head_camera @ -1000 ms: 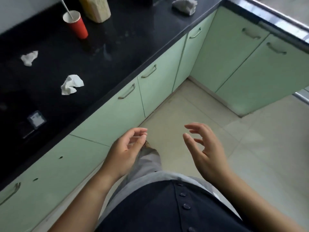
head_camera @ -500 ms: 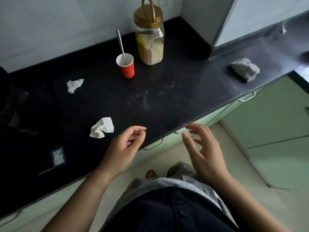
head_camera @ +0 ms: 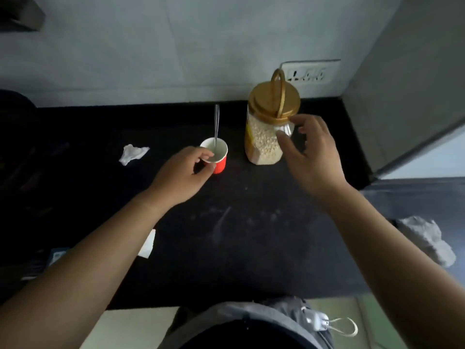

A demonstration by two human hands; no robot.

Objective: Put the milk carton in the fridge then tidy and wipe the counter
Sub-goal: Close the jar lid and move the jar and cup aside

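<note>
No milk carton shows in the head view. On the black counter [head_camera: 239, 235] stands a red paper cup [head_camera: 219, 157] with a metal spoon [head_camera: 216, 124] in it. My left hand [head_camera: 183, 172] grips the cup's left side, index finger at the rim and thumb on the red wall. Just right of the cup is a clear jar of grain [head_camera: 264, 142] with a gold lid and handle. My right hand [head_camera: 312, 157] hovers at the jar's right side with fingers spread, fingertips at the lid's edge. A crumpled tissue [head_camera: 133, 153] lies left of the cup. Another tissue [head_camera: 148, 244] is partly hidden under my left forearm.
A grey crumpled cloth [head_camera: 427, 240] lies on the counter at the right. A wall column [head_camera: 402, 84] closes off the back right corner, with a socket [head_camera: 309, 73] behind the jar. A small packet [head_camera: 56, 256] lies near the left front edge.
The view swung from the floor and cabinets up to the counter. Both hands rose from waist height and reached forward, the left to the red cup, the right to the jar.
</note>
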